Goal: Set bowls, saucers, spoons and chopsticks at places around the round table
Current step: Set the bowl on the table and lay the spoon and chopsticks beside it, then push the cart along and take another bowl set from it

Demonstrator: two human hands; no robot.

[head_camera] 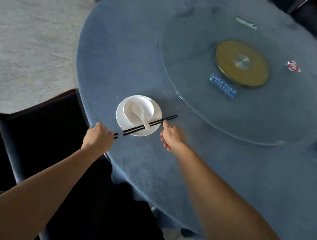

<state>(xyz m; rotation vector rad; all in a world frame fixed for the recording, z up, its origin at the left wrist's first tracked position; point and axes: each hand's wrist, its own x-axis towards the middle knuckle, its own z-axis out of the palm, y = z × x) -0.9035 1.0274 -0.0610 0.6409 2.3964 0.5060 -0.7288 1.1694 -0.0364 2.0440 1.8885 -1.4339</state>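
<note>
At the left, over a dark chair [33, 124], the left hand [98, 136] has its fingers curled around the near end of the black chopsticks [159, 120]. The pair runs slantwise over the front rim of the white saucer [119, 115], which stands on the blue table [187, 173] near its edge. The bowl [149, 104] sits on the saucer, and the spoon [139, 112] lies in it with its handle sticking out under the chopsticks. More to the right, the right hand [169, 135] is blurred, with loose fingers that hold nothing. One fingertip is just beside the far tips, but I cannot tell if it touches them. Behind is the glass turntable [234, 113]. The danger I see is the crossing. If the left hand pulls or turns the chopsticks, they may drag the spoon handle and tip the spoon out. A push could also slide the saucer toward the table edge.
</note>
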